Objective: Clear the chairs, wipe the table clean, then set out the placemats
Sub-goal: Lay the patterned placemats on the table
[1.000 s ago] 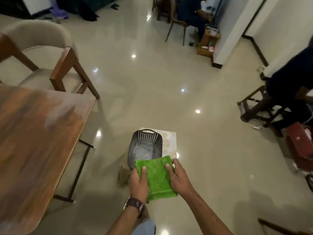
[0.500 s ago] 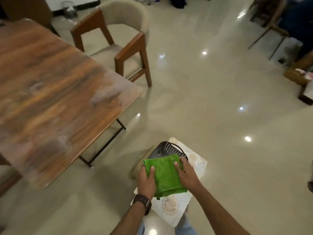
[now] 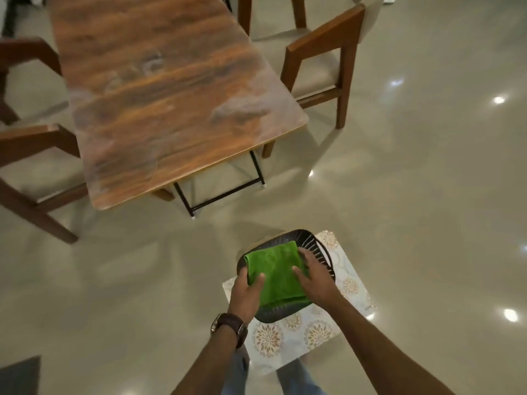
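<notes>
From the head camera, both hands were out in front of the person, carrying a stack. The left hand (image 3: 245,295), with a watch (image 3: 229,327) on its wrist, gripped the left edge of a folded green cloth (image 3: 273,276), its thumb lying on top and its fingers hidden beneath. The right hand (image 3: 313,280) held the cloth's right side, its fingers curled over the cloth and the rim of a black slotted basket (image 3: 316,250) under it. Under the basket lay the patterned placemats (image 3: 296,334), jutting out toward the person and to the right; how many there were could not be told.

The wooden desk (image 3: 171,89) stood ahead and to the left of the hands, well apart from them, its long axis running away from the person and its near short end closest. Its top showed pale, smeary patches. Chairs (image 3: 322,67) flanked it on both sides, one on the right and others on the left (image 3: 37,172).

By my reading, the left hand was slightly nearer the desk's near end, so the load would go forward and leftward to reach it, likely before wiping could start.
</notes>
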